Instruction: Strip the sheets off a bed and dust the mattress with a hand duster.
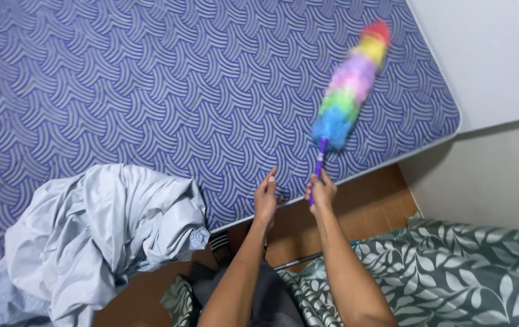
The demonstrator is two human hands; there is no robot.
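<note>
My right hand (320, 194) grips the purple handle of a rainbow feather duster (350, 88). Its fluffy head, blurred by motion, lies over the right side of a bare mattress (150, 79) with a blue and white wave pattern. My left hand (265, 198) is held flat with fingers together, just left of the right hand at the mattress's near edge. It holds nothing.
A crumpled light grey sheet (102, 230) hangs off the mattress's near edge at the left. A green leaf-patterned cloth (453, 272) lies at lower right. Wooden floor (368, 209) shows between them. A white bed frame panel (489, 54) and a wall stand to the right.
</note>
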